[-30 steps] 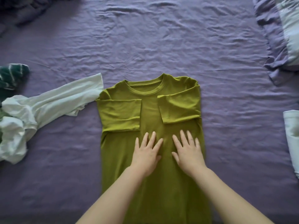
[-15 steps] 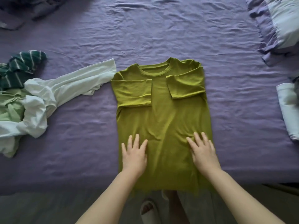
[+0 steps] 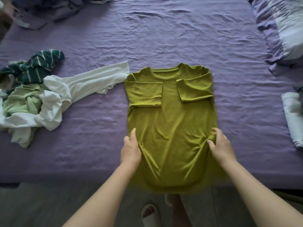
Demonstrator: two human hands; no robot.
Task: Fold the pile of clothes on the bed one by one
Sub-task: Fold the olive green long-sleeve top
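Between the two hands lies an olive-green T-shirt (image 3: 172,122), face up on the purple bedsheet (image 3: 180,38), both side panels and both short sleeves already folded inward over the chest. The left hand (image 3: 131,149) grips the shirt's left edge low on the body, thumb on top of the cloth and the fingers tucked under the edge, out of sight. The right hand (image 3: 221,145) pinches the right edge at the same height, bunching a small ridge of fabric between thumb and fingers. Creases run from each grip toward the middle of the shirt. Below the grips, the curved hem hangs just over the near edge of the bed; above them, the neckline points away from the person.

Off to the left of the left hand, well apart from it, sits the unfolded pile: a white long-sleeved top (image 3: 68,94) whose sleeve stretches up to the shirt's shoulder and just meets it, a pale green garment (image 3: 21,102) beneath it, and a dark green striped piece (image 3: 37,66) behind. Far to the right of the right hand, a pale folded garment (image 3: 293,118) lies at the frame edge, with a pillow (image 3: 285,27) beyond it. Under the hem, on the grey floor, a foot in a white slipper (image 3: 150,213) shows.
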